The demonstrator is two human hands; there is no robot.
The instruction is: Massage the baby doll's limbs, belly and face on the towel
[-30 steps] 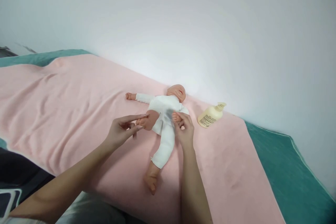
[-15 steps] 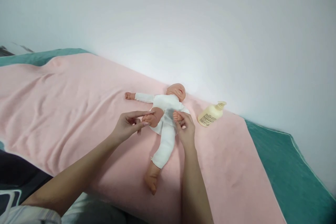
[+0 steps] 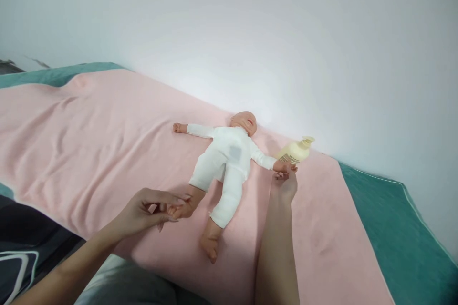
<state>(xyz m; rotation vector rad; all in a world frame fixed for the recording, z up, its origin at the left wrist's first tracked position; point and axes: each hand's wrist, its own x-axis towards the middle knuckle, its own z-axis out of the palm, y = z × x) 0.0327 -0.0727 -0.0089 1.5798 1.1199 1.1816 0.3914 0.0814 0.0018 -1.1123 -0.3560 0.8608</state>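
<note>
A baby doll [image 3: 231, 152] with a white cloth body lies on its back on a pink blanket [image 3: 118, 152], its head toward the wall. My left hand [image 3: 150, 207] is closed around the doll's foot [image 3: 181, 209] on the left side, thumb and fingers pinching it. With my right hand [image 3: 285, 183] I grip the doll's hand [image 3: 284, 167] on the right side, that arm stretched outward. The doll's other arm [image 3: 196, 130] lies out to the left, and its other leg [image 3: 223, 205] points toward me. A small grey patch [image 3: 234, 153] shows on its belly.
A pale yellow pump bottle [image 3: 298, 151] leans just behind my right hand, partly hidden by the doll's arm. Green cloth [image 3: 386, 200] shows at the right and far left beyond the blanket. A white wall [image 3: 229, 33] rises along the back.
My left hand has drawn the doll's bent leg down and toward me, straightening it. My right hand has carried the doll's hand from over its belly out to the right.
</note>
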